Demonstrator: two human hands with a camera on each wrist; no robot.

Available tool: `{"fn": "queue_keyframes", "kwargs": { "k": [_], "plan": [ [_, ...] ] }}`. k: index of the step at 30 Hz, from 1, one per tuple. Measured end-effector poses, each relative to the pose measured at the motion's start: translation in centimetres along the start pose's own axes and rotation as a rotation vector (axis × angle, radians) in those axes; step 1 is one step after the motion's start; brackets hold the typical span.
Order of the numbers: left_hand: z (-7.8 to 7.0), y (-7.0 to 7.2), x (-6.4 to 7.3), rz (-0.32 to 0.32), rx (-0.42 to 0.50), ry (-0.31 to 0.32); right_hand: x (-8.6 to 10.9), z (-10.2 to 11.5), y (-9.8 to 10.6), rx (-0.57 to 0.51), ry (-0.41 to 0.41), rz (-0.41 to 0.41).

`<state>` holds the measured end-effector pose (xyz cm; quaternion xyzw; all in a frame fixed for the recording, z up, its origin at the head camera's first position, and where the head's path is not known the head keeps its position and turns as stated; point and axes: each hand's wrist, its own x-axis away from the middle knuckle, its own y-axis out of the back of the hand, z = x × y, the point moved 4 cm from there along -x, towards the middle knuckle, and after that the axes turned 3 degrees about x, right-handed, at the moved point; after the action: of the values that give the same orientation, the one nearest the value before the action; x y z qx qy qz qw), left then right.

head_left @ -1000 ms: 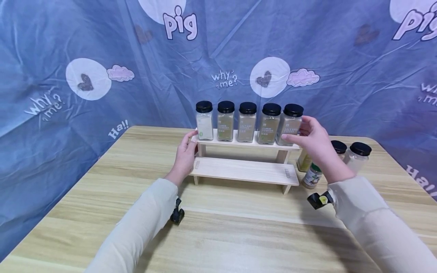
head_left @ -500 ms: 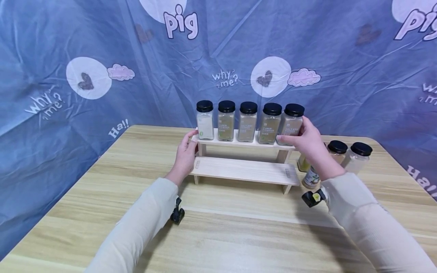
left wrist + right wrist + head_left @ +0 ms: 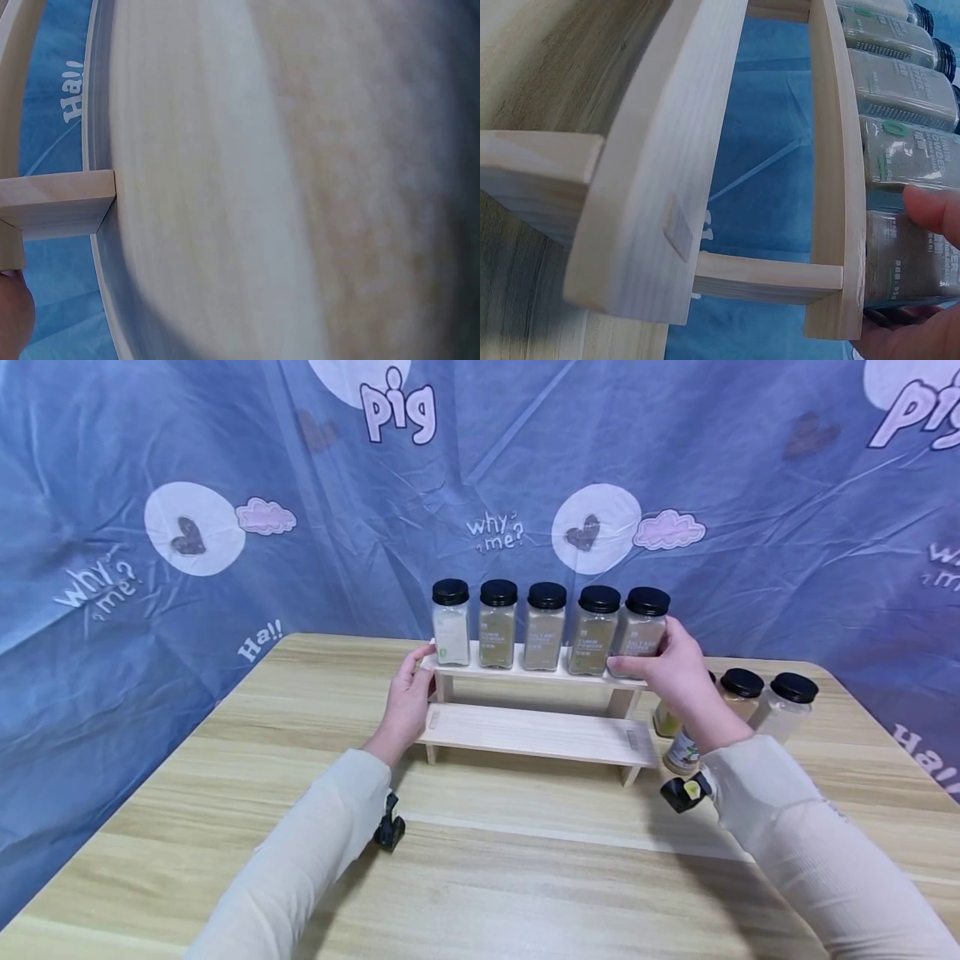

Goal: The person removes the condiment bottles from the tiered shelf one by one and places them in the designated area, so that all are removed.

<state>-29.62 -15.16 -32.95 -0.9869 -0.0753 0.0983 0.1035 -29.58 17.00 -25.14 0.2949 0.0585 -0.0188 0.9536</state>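
Observation:
A two-step wooden rack [image 3: 532, 732] stands on the table, its upper shelf bearing a row of several square spice jars with black lids. My left hand [image 3: 406, 702] grips the left end of that upper shelf, beside a pale jar [image 3: 452, 631]. At the right end, my right hand [image 3: 678, 672] holds a salt and pepper jar [image 3: 641, 633] upright between thumb and fingers, close beside a cumin powder jar [image 3: 592, 639]. The right wrist view shows the thumb [image 3: 934, 214] across the held jar [image 3: 904, 259] and its base at the shelf. Only a fingertip [image 3: 13, 315] shows in the left wrist view.
Right of the rack, several more jars stand on the table, partly behind my right forearm: a clear one [image 3: 786, 706], one with brownish contents [image 3: 741, 692] and a small labelled one [image 3: 682, 752]. A blue printed cloth [image 3: 375, 527] hangs behind the table [image 3: 487, 877].
My right hand and forearm have shifted slightly left, closer round the salt and pepper jar, covering more of the jars behind the forearm. The left hand has stayed on the shelf end.

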Motion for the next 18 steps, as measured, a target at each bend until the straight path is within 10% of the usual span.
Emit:
{"fn": "queue_keyframes", "kwargs": {
  "k": [18],
  "plan": [
    [0.01,0.10,0.00,0.000,-0.016,0.010,0.38,-0.02,0.47,-0.003,-0.010,-0.028]
  ]
}}
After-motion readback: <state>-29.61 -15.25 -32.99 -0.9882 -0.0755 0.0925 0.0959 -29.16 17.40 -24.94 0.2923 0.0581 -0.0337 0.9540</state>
